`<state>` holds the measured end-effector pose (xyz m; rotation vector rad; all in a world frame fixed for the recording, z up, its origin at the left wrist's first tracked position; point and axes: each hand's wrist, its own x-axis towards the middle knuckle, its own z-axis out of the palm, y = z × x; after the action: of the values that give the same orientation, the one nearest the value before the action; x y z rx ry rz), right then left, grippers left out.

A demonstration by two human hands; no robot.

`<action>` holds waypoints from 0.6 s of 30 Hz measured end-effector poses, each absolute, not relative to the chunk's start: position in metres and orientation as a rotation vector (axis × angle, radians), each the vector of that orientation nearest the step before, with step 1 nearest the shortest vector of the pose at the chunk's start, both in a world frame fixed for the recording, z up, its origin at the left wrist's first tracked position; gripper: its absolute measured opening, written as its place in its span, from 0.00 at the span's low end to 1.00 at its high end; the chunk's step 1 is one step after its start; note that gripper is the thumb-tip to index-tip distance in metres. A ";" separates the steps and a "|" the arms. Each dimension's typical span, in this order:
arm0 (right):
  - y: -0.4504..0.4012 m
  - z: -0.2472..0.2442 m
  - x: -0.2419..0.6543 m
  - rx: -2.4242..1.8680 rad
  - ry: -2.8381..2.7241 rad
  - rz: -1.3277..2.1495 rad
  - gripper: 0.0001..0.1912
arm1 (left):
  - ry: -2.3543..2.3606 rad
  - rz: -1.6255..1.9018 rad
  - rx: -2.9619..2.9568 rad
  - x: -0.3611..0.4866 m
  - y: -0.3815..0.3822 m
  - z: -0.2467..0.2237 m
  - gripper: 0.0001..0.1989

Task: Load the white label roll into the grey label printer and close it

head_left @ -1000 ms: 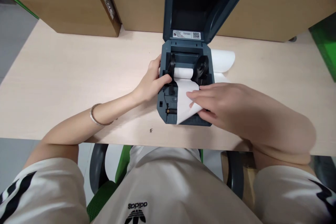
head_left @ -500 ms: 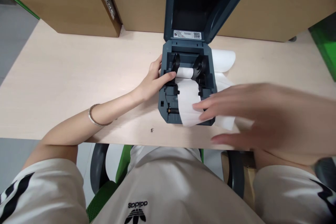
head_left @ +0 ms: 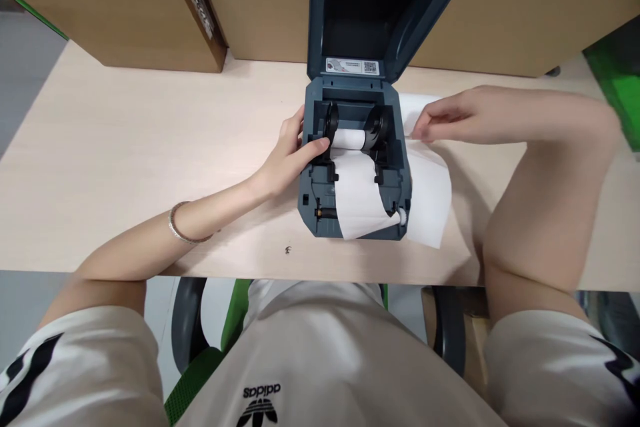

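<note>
Pinching, by the look of it, loose paper point(head_left: 431, 197) just right of printer point(head_left: 309, 220), right hand point(head_left: 457, 115) fingertips together at its far edge. That hand has just come off the strip point(head_left: 357, 193) in printer; free end lies unheld, so probably not seated. Left hand point(head_left: 286, 160) grips printer's left wall, thumb inside. Right elbow point(head_left: 597, 121) bent, well right of printer.
</note>
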<state>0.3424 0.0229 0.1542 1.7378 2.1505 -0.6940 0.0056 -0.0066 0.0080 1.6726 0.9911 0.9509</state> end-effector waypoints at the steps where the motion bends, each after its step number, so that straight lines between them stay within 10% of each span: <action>1: 0.024 0.150 0.344 1.711 2.136 -0.754 0.14 | 0.990 0.957 1.675 0.005 -0.007 0.007 0.44; 15: 0.040 0.132 0.363 2.284 2.911 -0.605 0.06 | 0.965 0.949 1.685 0.006 -0.009 0.012 0.41; 18: 0.063 0.117 0.352 2.341 3.205 -0.693 0.32 | 0.972 0.967 1.664 0.006 -0.010 0.012 0.41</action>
<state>0.3517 0.0629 0.1168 2.3412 3.2049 -0.6932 0.0057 -0.0099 0.0119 1.6636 0.9719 0.9667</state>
